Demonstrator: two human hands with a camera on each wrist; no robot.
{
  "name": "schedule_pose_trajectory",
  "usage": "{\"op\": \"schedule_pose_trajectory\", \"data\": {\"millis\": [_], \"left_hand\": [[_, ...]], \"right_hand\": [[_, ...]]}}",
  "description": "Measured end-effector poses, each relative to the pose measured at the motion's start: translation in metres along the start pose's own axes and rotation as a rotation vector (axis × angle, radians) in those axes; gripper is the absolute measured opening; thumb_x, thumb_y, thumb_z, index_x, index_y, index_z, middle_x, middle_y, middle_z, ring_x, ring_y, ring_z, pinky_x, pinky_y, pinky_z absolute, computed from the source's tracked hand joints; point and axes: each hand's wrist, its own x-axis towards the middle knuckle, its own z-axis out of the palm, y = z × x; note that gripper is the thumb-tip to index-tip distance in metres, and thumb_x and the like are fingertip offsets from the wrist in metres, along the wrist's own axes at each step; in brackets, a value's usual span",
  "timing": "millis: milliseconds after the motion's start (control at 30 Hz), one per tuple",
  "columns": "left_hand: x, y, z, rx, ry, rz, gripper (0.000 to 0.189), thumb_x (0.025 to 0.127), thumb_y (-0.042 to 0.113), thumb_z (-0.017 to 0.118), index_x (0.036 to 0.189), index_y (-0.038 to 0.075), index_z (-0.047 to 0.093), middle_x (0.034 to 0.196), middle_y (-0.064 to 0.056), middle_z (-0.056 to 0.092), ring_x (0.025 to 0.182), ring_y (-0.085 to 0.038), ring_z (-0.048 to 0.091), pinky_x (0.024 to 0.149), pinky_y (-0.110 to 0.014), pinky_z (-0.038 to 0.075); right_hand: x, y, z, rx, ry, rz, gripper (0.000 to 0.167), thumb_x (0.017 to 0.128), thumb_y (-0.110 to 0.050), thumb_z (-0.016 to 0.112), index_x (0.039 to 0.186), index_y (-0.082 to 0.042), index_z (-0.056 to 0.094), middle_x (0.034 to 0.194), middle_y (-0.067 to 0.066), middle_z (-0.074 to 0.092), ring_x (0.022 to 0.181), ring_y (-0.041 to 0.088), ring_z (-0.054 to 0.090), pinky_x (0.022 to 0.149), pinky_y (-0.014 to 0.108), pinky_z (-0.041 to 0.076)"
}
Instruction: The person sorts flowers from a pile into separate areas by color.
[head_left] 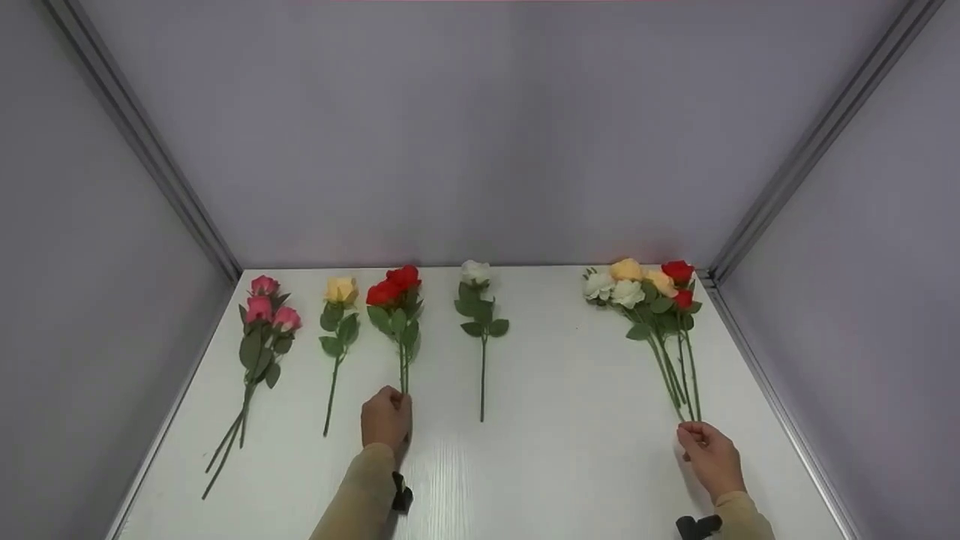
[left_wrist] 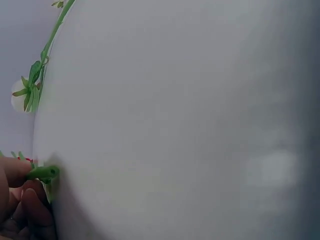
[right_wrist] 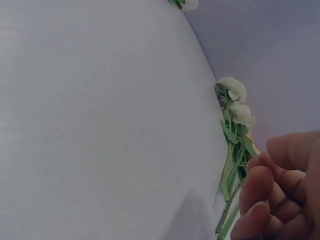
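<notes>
My left hand [head_left: 386,418] grips the stems of red roses [head_left: 395,287] near their lower ends. In the left wrist view a green stem [left_wrist: 44,172] sticks out between its thumb and finger. My right hand [head_left: 711,457] hovers by the stem ends of a mixed bunch, its fingers loosely curled. The right wrist view shows no stem between its fingertips. This bunch has white roses [head_left: 627,293], yellow roses [head_left: 625,269] and red roses [head_left: 678,271], lying fanned on the table [head_left: 555,442]. The fingers partly hide some stems there.
Three pink roses [head_left: 259,308] lie at the far left with crossed stems. A single yellow rose [head_left: 341,290] is between them and the red ones. One white rose [head_left: 475,271] lies right of my left hand. Grey walls [head_left: 510,135] enclose the table's back and sides.
</notes>
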Motion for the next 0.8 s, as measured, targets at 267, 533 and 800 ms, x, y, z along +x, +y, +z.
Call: {"op": "schedule_pose_trajectory", "data": {"millis": [267, 533, 800], "left_hand": [[-0.003, 0.01, -0.003, 0.04, -0.089, -0.028, 0.009, 0.089, 0.01, 0.061, 0.087, 0.003, 0.064, 0.077, -0.007, 0.063, 0.071, -0.022, 0.061, 0.064, -0.041, 0.05], [-0.003, 0.011, -0.005, 0.058, -0.1, -0.047, 0.007, 0.087, 0.009, 0.061, 0.09, 0.003, 0.062, 0.079, -0.008, 0.063, 0.074, -0.024, 0.061, 0.066, -0.043, 0.05], [-0.007, 0.013, -0.007, 0.065, -0.112, -0.014, 0.006, 0.087, 0.01, 0.062, 0.09, 0.005, 0.062, 0.08, -0.006, 0.06, 0.075, -0.023, 0.059, 0.067, -0.042, 0.049]], "right_hand": [[0.006, -0.008, -0.004, -0.06, -0.004, -0.054, 0.036, 0.098, -0.028, 0.056, 0.118, 0.001, 0.058, 0.1, 0.011, 0.061, 0.082, 0.021, 0.062, 0.065, 0.027, 0.048], [0.036, -0.024, -0.011, -0.289, 0.039, -0.126, 0.036, 0.095, -0.028, 0.057, 0.113, 0.003, 0.06, 0.104, 0.019, 0.064, 0.091, 0.031, 0.062, 0.076, 0.044, 0.049], [0.064, -0.031, -0.012, -0.395, -0.004, -0.061, 0.039, 0.094, -0.028, 0.053, 0.117, 0.002, 0.057, 0.106, 0.023, 0.064, 0.084, 0.031, 0.061, 0.064, 0.043, 0.048]]}}
